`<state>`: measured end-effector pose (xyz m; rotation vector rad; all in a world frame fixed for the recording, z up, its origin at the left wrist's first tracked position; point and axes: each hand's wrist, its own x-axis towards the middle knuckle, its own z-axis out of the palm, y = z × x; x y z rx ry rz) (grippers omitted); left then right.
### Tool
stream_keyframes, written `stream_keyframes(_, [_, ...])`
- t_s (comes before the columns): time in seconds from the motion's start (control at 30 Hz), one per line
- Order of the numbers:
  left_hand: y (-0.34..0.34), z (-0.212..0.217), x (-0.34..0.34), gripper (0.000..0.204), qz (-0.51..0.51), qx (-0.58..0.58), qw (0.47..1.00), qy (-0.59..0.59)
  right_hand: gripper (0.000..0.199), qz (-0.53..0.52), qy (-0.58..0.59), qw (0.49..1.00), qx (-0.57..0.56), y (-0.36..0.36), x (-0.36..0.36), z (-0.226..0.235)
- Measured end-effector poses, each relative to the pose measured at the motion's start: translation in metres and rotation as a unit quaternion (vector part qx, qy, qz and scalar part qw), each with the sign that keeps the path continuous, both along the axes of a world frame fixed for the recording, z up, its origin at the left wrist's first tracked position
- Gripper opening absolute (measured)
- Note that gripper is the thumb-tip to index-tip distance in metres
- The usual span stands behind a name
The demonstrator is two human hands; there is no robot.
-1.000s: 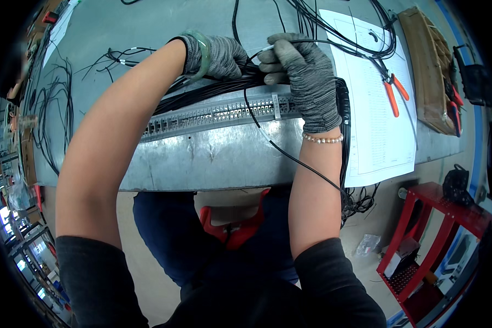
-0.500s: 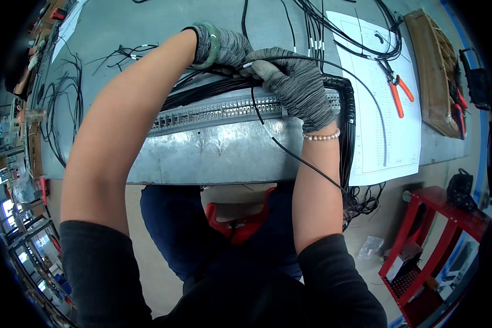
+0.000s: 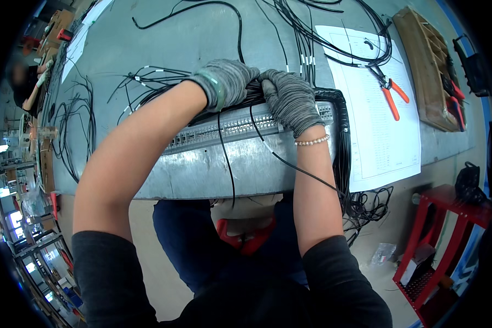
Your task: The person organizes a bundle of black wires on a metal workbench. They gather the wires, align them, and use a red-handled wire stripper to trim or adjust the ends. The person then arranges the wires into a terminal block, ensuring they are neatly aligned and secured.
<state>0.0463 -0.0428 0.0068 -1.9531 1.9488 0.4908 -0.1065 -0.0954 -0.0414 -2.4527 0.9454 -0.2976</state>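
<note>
- Head view: left hand (image 3: 228, 82), grey-gloved, curled over the black wire bundle (image 3: 341, 142), fingers closed on it.
- Right hand (image 3: 290, 98), gloved too, pressed onto the same bundle, touching the left.
- Bundle running along the top of the grey terminal strip (image 3: 224, 130), directly beneath both hands, then bending down at the right end.
- Grey metal table (image 3: 164, 49) with loose wires; paper sheet (image 3: 377, 120) and orange-handled pliers (image 3: 389, 94) to the right.
- Red rack (image 3: 437, 240) on the floor, lower right.

The light is bright and even, with soft shadows under the arms. The grey desk (image 3: 164, 44) shines a little. Edges bend and go dark; the far left looks blurry.
</note>
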Motion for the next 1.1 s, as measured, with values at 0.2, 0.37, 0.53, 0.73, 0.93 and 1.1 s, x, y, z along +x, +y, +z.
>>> stream_keyframes(0.2, [0.015,-0.009,-0.004,0.042,-0.021,-0.1,0.994,-0.026,0.024,0.004,0.024,0.999,0.03,-0.002,0.002,0.006])
stream_keyframes(0.37, [0.02,-0.009,-0.009,0.033,-0.028,-0.101,0.992,-0.064,0.027,0.044,0.035,0.998,-0.03,-0.001,0.003,-0.003])
stream_keyframes(0.53, [0.024,-0.014,-0.011,0.032,-0.027,-0.121,0.989,-0.082,0.035,0.063,0.105,0.992,0.002,0.0,0.005,0.017])
stream_keyframes(0.73, [0.016,-0.011,-0.007,0.038,0.03,-0.103,0.994,-0.037,0.044,0.075,0.097,0.992,0.034,-0.001,0.007,0.014])
stream_keyframes(0.93, [0.0,0.004,0.013,0.038,0.134,0.069,0.981,0.121,0.045,0.045,0.098,0.992,0.07,-0.003,0.008,0.018])
stream_keyframes(1.1, [0.004,-0.004,0.016,0.035,0.072,-0.006,0.994,0.077,0.043,0.04,0.05,0.995,0.077,-0.002,0.008,0.007])
